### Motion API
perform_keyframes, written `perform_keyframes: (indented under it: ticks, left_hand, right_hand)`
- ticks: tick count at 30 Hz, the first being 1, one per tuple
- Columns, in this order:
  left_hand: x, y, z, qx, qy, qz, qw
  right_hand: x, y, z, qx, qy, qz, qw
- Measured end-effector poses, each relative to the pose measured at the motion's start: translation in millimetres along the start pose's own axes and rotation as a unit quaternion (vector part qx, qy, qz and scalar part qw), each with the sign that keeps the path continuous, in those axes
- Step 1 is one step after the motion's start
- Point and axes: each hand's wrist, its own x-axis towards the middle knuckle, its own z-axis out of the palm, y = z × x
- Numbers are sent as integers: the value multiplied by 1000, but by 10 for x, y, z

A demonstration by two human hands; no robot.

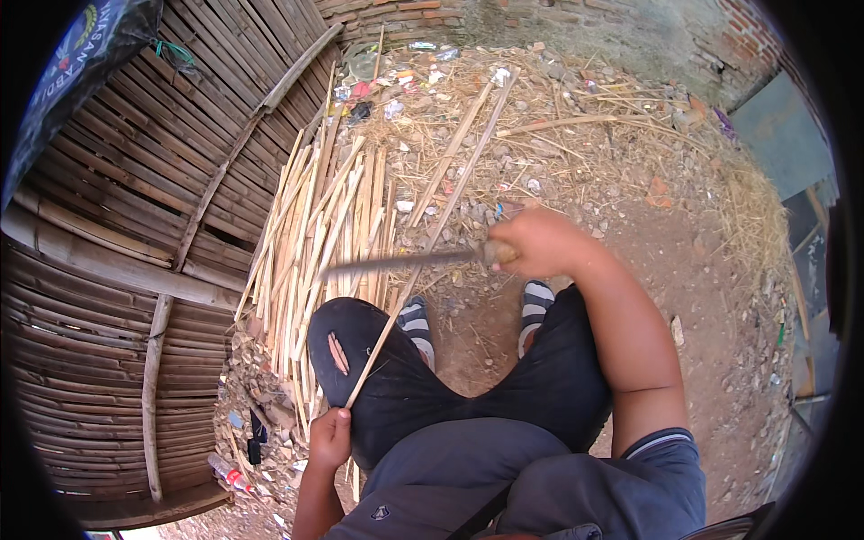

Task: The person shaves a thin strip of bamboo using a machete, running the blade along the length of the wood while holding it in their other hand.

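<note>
My left hand (331, 438) is closed around the near end of a long, thin bamboo strip (382, 340), beside my left thigh. The strip slants up over the thigh and away between my feet toward the rubble. In my right hand (537, 243), out ahead of my right knee, is the wooden handle of a machete (400, 263). Its dark, slightly blurred blade points left, crossing over the strip; whether the two touch I cannot tell. Left of my left knee lies a large pile of pale split bamboo strips (301, 243).
A slatted bamboo wall (117, 144) stands close on the left. Ahead, litter, straw and loose strips (459, 153) cover the ground up to a brick wall (585, 27). A plastic bottle (229, 472) lies at the lower left. Grey panels (783, 135) stand at the right.
</note>
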Motion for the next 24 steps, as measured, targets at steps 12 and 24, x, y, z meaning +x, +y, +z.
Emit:
perform_keyframes:
  ticks: [12, 24]
  left_hand:
    - [25, -6, -1, 6, -11, 18, 1000]
    - [-15, 11, -6, 8, 1, 7, 1000]
  right_hand:
    - [44, 844, -156, 211, 183, 216, 936]
    - [54, -264, 23, -51, -64, -47, 996]
